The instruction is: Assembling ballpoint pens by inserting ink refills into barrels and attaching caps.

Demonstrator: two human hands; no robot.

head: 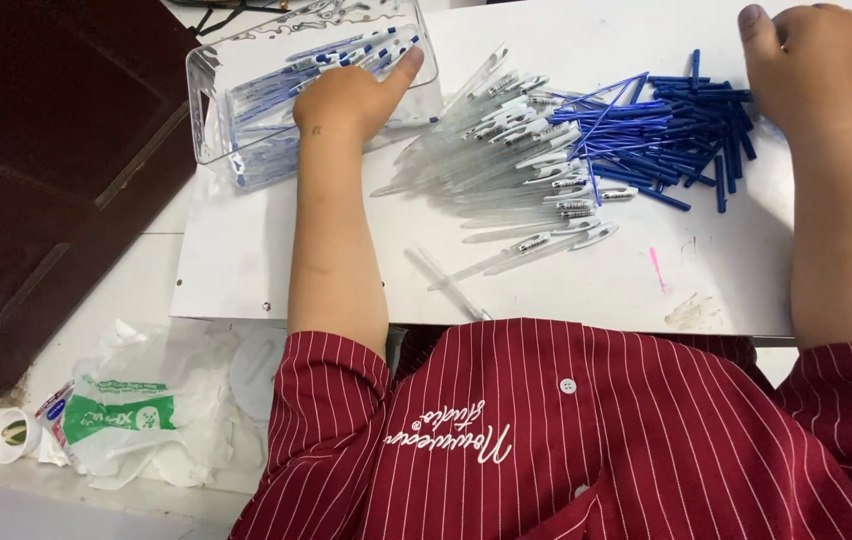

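A white board table (276, 270) fills the frame. At upper left, the left hand (351, 98) rests loosely curled in a clear plastic box (208, 95) partly filled with assembled blue pens. At upper right, the right hand (811, 62) lies clenched on loose blue refills (681, 135); whether it grasps any, I cannot tell. Many clear pen barrels (506, 165) at centre remain unassembled.

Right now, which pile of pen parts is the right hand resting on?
The right hand rests on the pile of blue refills at the far right, not the clear barrels heaped in the middle of the white board.
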